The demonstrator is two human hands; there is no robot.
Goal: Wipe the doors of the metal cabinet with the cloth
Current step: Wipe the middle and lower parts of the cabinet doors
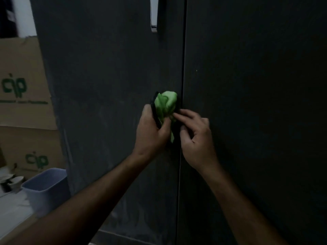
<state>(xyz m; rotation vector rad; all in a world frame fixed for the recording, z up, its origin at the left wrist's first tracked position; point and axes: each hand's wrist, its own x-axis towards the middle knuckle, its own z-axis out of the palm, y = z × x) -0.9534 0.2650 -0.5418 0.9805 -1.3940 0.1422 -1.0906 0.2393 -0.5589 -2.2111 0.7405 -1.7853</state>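
A dark grey metal cabinet fills the view, with its left door and right door meeting at a vertical seam in the middle. A bunched green cloth with a dark edge is held in front of the seam. My left hand is closed around the cloth's lower left part. My right hand pinches the cloth's right side with its fingertips, in front of the right door's edge. A pale handle sits high on the left door.
Stacked cardboard boxes with green print stand left of the cabinet. Below them is a bluish plastic bin and some white bowls on a pale surface. The scene is dim.
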